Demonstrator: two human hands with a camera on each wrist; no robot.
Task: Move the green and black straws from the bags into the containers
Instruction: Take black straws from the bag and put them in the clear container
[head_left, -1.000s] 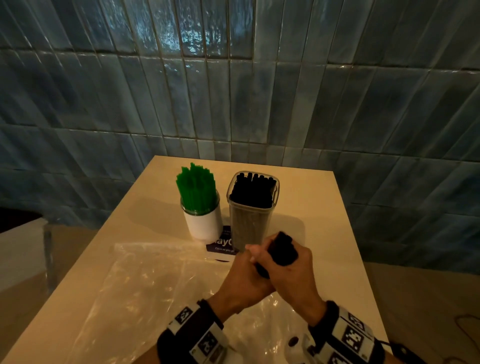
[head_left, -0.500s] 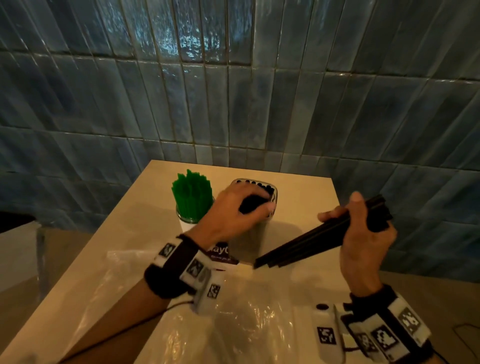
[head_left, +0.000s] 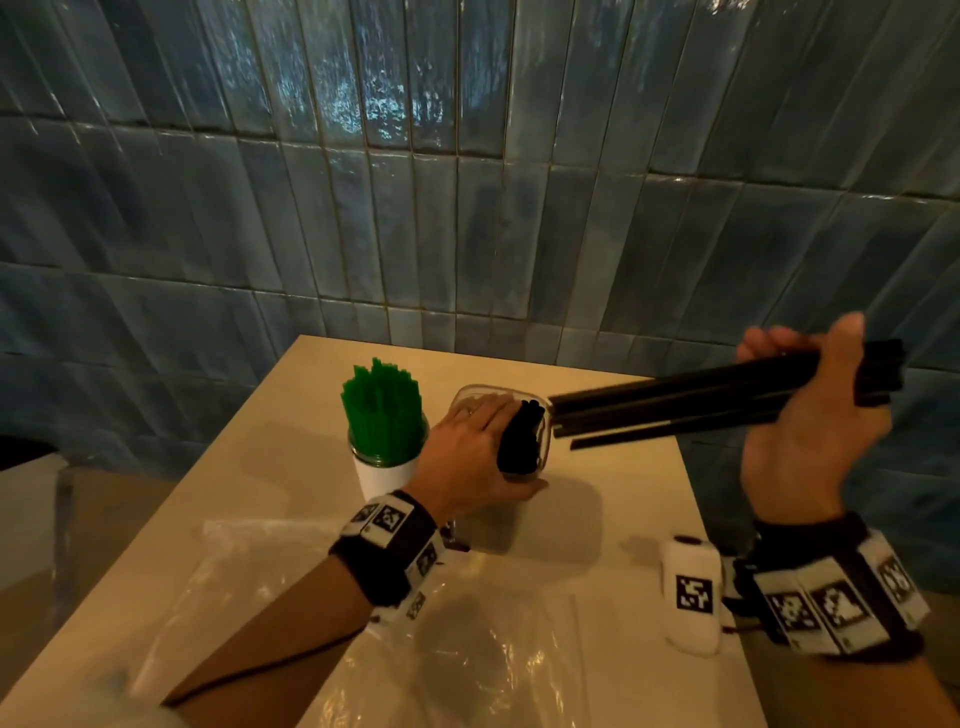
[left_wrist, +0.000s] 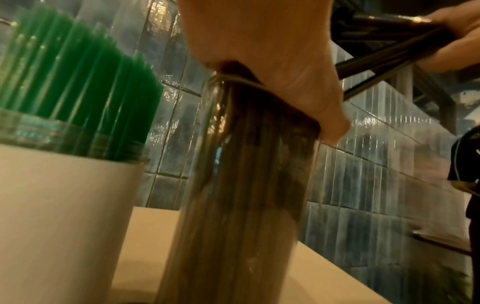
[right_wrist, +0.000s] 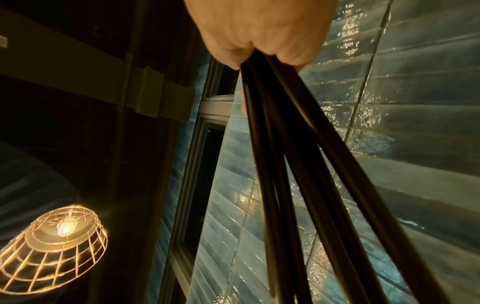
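Head view: your right hand (head_left: 810, 415) clamps black straw bundle (head_left: 675, 410), frame right; left hand (head_left: 478, 457) grips clear container (head_left: 540, 447). Light, slick, splay-prone: hold mid-bundle.

The green straws (head_left: 383, 410) stand upright as a thick bunch in a white jar (head_left: 382, 475) with a clear rim, on the table's left part. Just right of it stands a tall clear container (head_left: 511, 470) full of black straws (head_left: 519, 441), which lean to one side and leave a gap at the mouth. A second bundle of black straws (head_left: 691, 402) is in the air, almost level, its loose ends fanned out and just beside the container's mouth. Clear plastic bags (head_left: 483, 670) lie flat and crumpled on the near part of the table.
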